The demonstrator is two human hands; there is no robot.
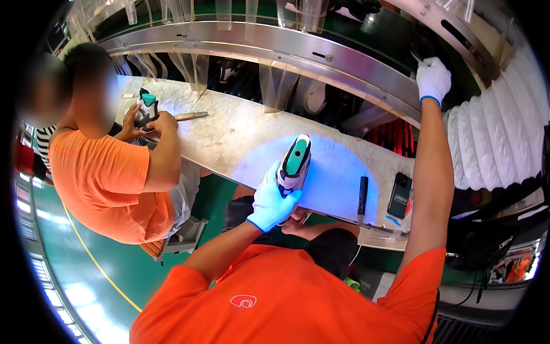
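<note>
My left hand [273, 198], in a white glove lit blue, is closed around a sneaker [287, 178] above the worktable. A teal shoe last [296, 157] with a dark hole fills the shoe's opening. My right hand [433, 80], also in a white glove, is stretched out to the far right, over the metal rail at the conveyor. Its fingers look curled. A dark object [423, 49] lies just beyond them, blurred in shadow; its kind and the exact grip cannot be made out.
The pale worktable [223, 129] carries a dark-handled tool [362, 198] and a black phone [399, 195]. A metal rail [258, 49] with clear plastic strips runs behind it. A white ribbed duct [487, 140] stands right. At left, a co-worker [109, 183] holds another shoe [147, 109].
</note>
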